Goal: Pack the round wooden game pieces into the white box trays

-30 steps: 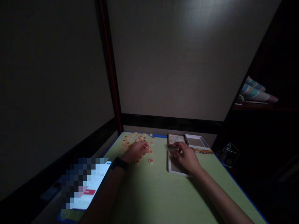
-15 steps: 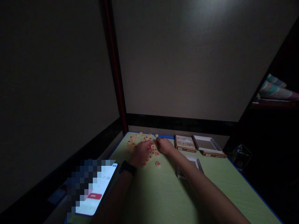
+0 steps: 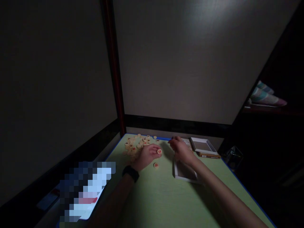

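My left hand [image 3: 146, 155], a dark watch on its wrist, is closed around a Chinese chess piece [image 3: 159, 152] with a red character, held at its fingertips. Its palm side is hidden. Just below it, a single red-marked chess piece [image 3: 155, 165] lies on the green table. A loose heap of round chess pieces [image 3: 140, 146], marked red or black, spreads to the left of and beyond this hand. My right hand [image 3: 181, 150] is raised over the back of a white-rimmed tray [image 3: 186, 180], fingers apart, with nothing visible in them.
A second white-rimmed tray [image 3: 205, 145] rests on a flat box at the back right. Another printed box [image 3: 187, 143] is partly behind my right hand. A lit phone [image 3: 92, 196], partly blurred out, is at the table's left edge. Walls stand behind and left.
My right hand has moved right and up, away from the pieces, to over the near tray. Several pieces beside my left hand no longer show on the table. The view has shifted slightly right.
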The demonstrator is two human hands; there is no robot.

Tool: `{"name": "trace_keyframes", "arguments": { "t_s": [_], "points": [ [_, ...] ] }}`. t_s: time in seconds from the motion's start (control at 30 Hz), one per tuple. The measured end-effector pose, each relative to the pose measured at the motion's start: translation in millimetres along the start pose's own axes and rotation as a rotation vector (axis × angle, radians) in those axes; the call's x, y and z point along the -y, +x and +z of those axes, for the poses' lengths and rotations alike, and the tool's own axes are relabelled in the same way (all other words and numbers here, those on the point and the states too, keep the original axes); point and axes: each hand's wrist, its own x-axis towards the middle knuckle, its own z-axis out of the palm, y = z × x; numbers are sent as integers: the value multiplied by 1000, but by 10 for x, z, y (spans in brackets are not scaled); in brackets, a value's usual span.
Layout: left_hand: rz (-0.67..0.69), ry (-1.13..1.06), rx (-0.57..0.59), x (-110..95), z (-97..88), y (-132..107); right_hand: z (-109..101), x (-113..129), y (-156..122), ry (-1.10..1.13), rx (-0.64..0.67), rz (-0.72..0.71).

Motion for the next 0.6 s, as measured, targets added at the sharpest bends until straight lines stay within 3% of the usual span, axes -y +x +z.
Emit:
{"name": "trace_keyframes", "arguments": {
  "t_s": [0.13,0.27,0.4,0.6],
  "points": [
    [-38,-49,60,52,230,-63,-152,-236,-478,127,-50,107],
    [-38,59,125,78,467,-187,-80,-271,-787,133,-75,112],
    [-11,265,157,44,604,-306,58,-168,-841,60,23,139],
    [24,376,113,-13,593,-331,155,-113,-821,75,104,199]
  ]
}}
